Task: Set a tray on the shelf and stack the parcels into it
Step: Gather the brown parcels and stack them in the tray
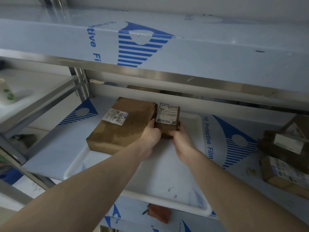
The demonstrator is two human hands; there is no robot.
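**A:** Where are we on the head view?

**B:** Stacking step. The tray [167, 173] is already on the shelf [50, 148] — white, shallow, rounded rim, a few scuffs on its floor. A big parcel [122, 124] lies flat in its far left corner. I've got the small parcel [167, 120] held from both sides: left hand [150, 136] on its left edge, right hand [181, 139] on its right edge, fingers curled round it on each side. It stands just beside the big one, looks like it's touching.

**A:** Seated or still in the air?

**B:** Can't tell — the hands cover its bottom edge. My guess is it's about down.

**A:** Next?

**B:** Let go, then reach right for the loose parcels [284, 158] on the shelf outside the tray, well apart from these two. They lie crooked, so I'd square each one up before stacking.

**A:** Materials?

**B:** Brown kraft wrap, creased and blotchy, white printed labels on top. Boxy, stiff-looking, should stack flat. The shelf is steel under blue-printed protective film — likely slick.
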